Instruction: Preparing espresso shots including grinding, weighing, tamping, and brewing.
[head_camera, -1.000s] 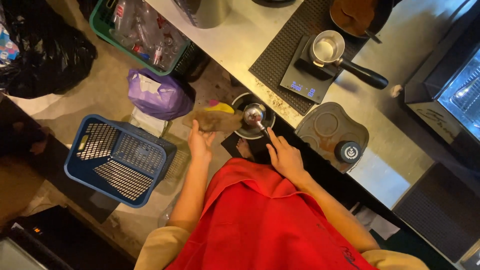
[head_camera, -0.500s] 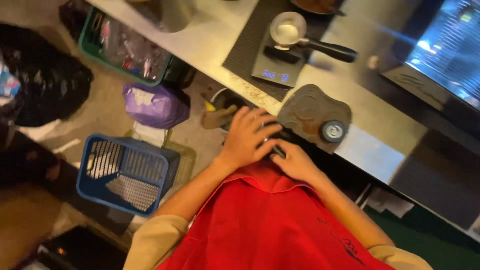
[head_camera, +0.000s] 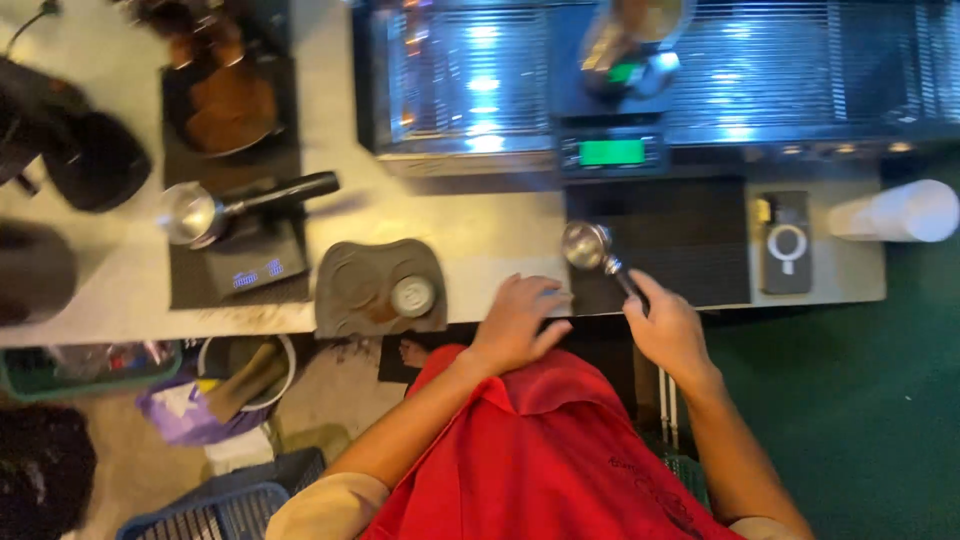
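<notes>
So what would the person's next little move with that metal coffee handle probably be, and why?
Probably set the portafilter flat on the dark mat. The right hand grips its handle, the basket already over the mat, and the left hand rests free at the counter edge.

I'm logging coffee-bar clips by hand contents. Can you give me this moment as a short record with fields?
Setting: light counter with espresso machine at the back
Right hand: grips the handle of a portafilter over a dark mat
Left hand: rests flat at the counter edge, holding nothing
Nearby: tamping mat, scale bearing a second portafilter, phone, white cup
</notes>
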